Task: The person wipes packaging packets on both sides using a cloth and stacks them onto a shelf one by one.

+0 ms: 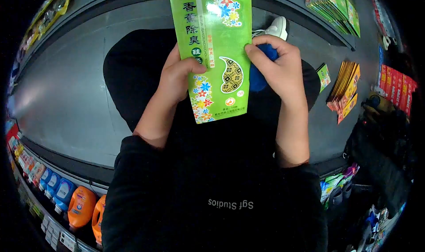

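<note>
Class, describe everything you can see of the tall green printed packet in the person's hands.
The tall, glossy green packet looks flat and made of plastic film. Multicoloured flowers decorate its upper right and lower left; dark Chinese characters run down its left side, beside a black-and-gold comma-shaped patch. Glare whitens part of the top, which the frame cuts off. It is held slightly tilted, front to the camera, the left hand gripping its left edge, the right hand its right.
</note>
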